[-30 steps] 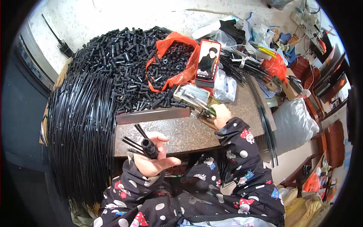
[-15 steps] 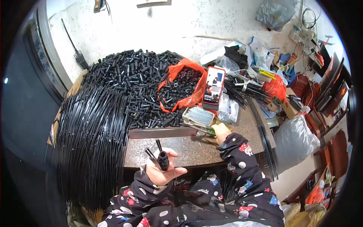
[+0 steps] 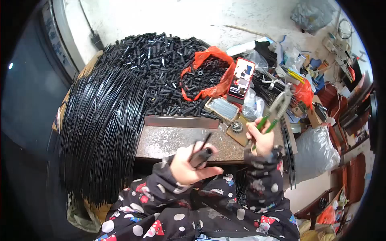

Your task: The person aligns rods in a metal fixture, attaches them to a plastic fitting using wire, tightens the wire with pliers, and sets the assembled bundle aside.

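Up comes the right hand (image 3: 263, 141), swinging the green-handled pliers (image 3: 284, 99) clear of the spot beside the tray (image 3: 222, 109) where they lay low half a second ago! Its fingers are wrapped firmly round the grips, handles spread, nose pointing up and away; whether the tips meet is too blurred to call. Over to the left hand (image 3: 185, 166), fingers curled about a black tube (image 3: 200, 158), thumb stretched out to the side, with thin black rods (image 3: 206, 140) poking up next to it. Just left of the right hand, a small board (image 3: 238, 137) carries a round metal coil (image 3: 237, 127), and that tray of pale sticks sits just beyond. Farther ahead of the same hand, there's the phone (image 3: 241, 77), propped against the red bag (image 3: 226, 83). Beyond the left hand, a metal strip (image 3: 181, 121) fronts a great heap of black parts (image 3: 152, 68) on the worktop (image 3: 173, 138), while long rods (image 3: 100, 132) spill down well to its left.
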The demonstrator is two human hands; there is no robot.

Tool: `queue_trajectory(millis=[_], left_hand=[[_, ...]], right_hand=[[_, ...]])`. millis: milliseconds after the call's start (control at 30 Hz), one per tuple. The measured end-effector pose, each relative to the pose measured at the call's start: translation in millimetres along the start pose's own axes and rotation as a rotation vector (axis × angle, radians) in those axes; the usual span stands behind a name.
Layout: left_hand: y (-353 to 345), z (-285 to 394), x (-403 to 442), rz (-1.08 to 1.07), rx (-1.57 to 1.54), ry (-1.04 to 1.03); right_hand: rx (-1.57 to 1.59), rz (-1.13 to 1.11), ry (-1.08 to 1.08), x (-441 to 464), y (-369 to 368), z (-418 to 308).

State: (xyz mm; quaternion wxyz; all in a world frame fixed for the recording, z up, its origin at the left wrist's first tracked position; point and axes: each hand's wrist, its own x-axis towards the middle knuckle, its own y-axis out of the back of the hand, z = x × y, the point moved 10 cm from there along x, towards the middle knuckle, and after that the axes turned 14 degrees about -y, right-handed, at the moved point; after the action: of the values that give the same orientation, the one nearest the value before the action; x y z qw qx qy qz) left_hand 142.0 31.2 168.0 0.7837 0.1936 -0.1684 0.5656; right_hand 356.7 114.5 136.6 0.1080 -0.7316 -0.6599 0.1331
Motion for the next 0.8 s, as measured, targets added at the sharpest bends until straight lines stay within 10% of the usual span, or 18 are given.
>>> queue_trajectory(millis=[167, 800], left_hand=[[-17.4, 13.6, 10.7, 0.169, -0.338, -0.019], [-4.0, 4.3, -10.1, 0.232, -0.291, 0.023]], right_hand=[[0.275, -0.364, -0.166, -87.6, -85.7, 2.7], [-0.08, -0.223, 0.281, -121.5, -114.0, -18.9]])
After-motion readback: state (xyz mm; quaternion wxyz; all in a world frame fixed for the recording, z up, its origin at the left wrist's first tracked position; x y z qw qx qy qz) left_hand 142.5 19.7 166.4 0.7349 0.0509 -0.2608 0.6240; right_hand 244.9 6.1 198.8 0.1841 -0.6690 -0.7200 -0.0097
